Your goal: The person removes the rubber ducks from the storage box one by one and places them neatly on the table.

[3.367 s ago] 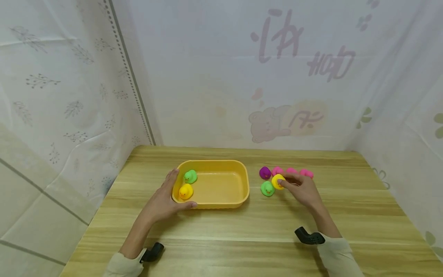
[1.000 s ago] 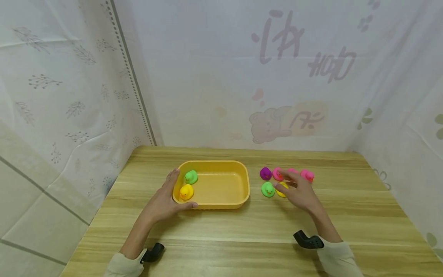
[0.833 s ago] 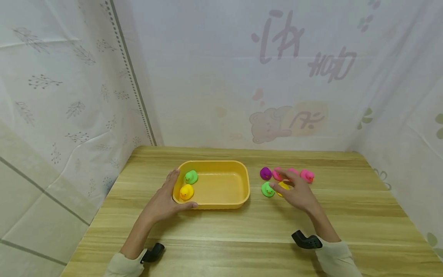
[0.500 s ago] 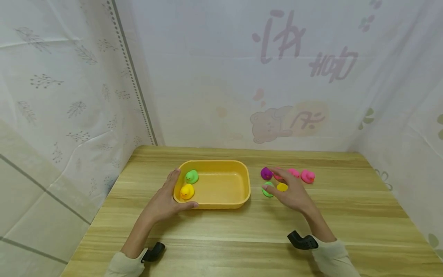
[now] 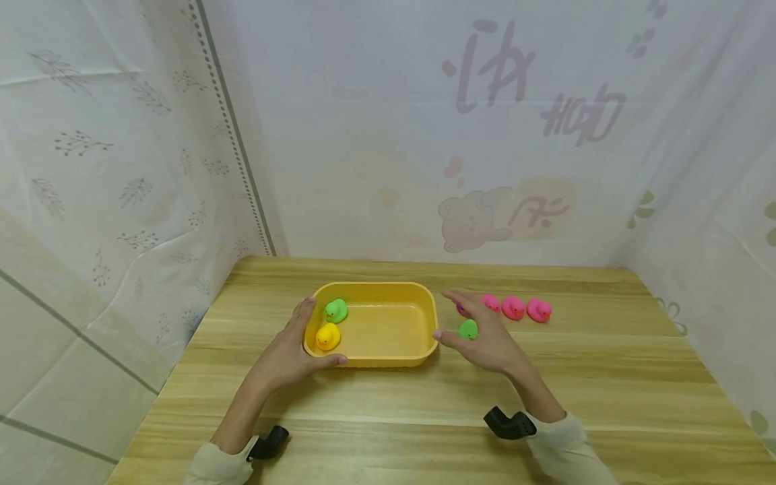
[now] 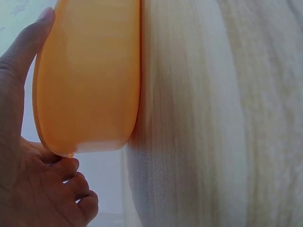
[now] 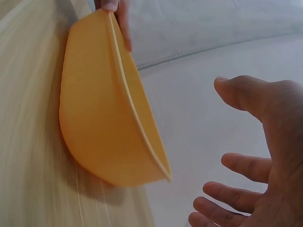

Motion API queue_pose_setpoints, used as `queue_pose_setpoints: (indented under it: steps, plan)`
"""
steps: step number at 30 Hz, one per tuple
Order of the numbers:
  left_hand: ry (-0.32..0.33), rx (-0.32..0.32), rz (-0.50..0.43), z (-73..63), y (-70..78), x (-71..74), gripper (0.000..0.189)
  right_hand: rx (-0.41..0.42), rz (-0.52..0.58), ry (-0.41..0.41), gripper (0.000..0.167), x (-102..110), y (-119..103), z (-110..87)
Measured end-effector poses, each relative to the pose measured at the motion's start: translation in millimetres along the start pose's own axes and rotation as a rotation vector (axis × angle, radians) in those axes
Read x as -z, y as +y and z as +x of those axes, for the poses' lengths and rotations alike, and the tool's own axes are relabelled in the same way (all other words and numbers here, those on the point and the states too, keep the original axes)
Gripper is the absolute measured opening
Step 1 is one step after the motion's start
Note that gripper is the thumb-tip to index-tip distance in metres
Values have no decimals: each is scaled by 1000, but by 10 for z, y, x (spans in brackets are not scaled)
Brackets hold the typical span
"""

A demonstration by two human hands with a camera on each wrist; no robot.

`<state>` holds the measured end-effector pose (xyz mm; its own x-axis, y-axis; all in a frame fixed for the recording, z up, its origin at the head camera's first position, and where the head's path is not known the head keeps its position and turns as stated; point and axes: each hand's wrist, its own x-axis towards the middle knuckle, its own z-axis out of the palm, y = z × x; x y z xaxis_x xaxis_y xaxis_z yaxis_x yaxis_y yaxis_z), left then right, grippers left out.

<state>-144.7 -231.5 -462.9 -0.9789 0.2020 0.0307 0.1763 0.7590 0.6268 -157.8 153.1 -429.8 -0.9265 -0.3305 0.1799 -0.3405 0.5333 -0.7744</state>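
Note:
A yellow plastic tub (image 5: pixel 378 362) stands on the table. My left hand (image 5: pixel 285 353) grips its left end, thumb along the front rim and fingers at the left rim; the left wrist view shows the tub's outer wall (image 6: pixel 90 80) with fingers bent at its edge. Inside, at the left, sit a green rubber duck (image 5: pixel 336 310) and a yellow rubber duck (image 5: pixel 328 336). My right hand (image 5: pixel 488 340), spread and holding nothing, hovers at the tub's right end. Under it show another green duck (image 5: pixel 467 329) and a sliver of a purple duck (image 5: pixel 461 308). A second yellow duck is hidden.
Three pink ducks (image 5: pixel 513 308) stand in a row right of my right hand. The wooden table (image 5: pixel 388 431) backs onto a printed curtain (image 5: pixel 364 135), with more cloth at both sides. Black wrist mounts (image 5: pixel 510 424) stick out inward from the sleeves.
The right hand held a yellow duck at first, then let it go on the table beside the green one. Its fingers opened wide and it moved left to the tub. The left hand stayed put.

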Motion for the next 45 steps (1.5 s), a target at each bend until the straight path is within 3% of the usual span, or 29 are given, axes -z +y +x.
queue_pose_setpoints:
  steps: [15,28,45]
  plan:
    - [-5,7,-8,-2,1,4,136,2,64,-128,81,-314,-268,207]
    - [-13,10,-12,-2,-4,4,134,-36,139,-200,81,-645,-347,411]
    - [-14,13,-18,20,-1,5,136,-73,146,-290,82,-1004,-473,627]
